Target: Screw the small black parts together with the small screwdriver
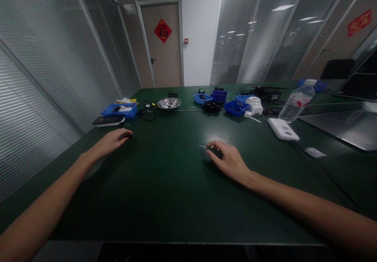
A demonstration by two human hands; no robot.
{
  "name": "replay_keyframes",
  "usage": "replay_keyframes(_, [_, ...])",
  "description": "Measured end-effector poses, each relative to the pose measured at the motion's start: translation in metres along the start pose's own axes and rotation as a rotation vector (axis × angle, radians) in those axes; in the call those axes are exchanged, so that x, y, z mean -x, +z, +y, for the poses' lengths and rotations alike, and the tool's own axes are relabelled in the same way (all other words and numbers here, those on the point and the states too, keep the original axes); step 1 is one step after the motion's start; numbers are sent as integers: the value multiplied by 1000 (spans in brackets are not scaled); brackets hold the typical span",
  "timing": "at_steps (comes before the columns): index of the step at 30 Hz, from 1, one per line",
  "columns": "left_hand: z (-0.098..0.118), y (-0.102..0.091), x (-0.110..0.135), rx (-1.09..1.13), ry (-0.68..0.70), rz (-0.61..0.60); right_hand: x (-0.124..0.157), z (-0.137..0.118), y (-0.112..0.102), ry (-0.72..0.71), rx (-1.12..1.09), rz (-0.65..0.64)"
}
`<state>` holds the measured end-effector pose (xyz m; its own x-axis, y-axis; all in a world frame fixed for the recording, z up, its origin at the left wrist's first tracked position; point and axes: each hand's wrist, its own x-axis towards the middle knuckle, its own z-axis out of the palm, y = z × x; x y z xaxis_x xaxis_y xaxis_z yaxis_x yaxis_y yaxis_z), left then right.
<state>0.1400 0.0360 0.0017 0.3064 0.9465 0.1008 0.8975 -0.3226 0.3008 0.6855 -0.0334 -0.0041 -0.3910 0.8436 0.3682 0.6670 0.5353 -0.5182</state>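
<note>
My right hand [228, 160] rests low over the middle of the green table [165, 183], its thumb and fingers curled together. A thin pale stick-like thing [202, 146] pokes out to the left from its fingertips; the rest is hidden in the grip, so I cannot tell its kind. On the left side, my left hand [113, 138] reaches forward just above the tabletop, thumb and fingers apart with nothing visible between them. Nearest to it are a black flat case [108, 119] and a blue tray [119, 110] with white and dark items inside.
A shiny metal bowl [169, 104] with small items stands at the back, beside black cables [148, 112]. Several blue bins [235, 108] and black round parts [213, 106] sit further right. At right are a white device [283, 129] with a cable, a water bottle [297, 101] and a laptop [344, 126].
</note>
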Motion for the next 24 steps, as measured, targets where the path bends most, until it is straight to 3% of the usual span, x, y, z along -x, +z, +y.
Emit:
replay_keyframes(3, [-38, -17, 5, -57, -95, -13, 0, -4, -1, -6, -1, -7])
replay_keyframes(6, [-57, -27, 10, -101, -157, -26, 0, -5, -1, -13, 2, -17])
replay_keyframes(13, [-52, -38, 21, -76, -249, -43, 0, -3, 1, -23, 9, -19])
replay_keyframes(24, [-66, -38, 21, -98, -217, 21, 1, -2, 2, -48, 2, -36])
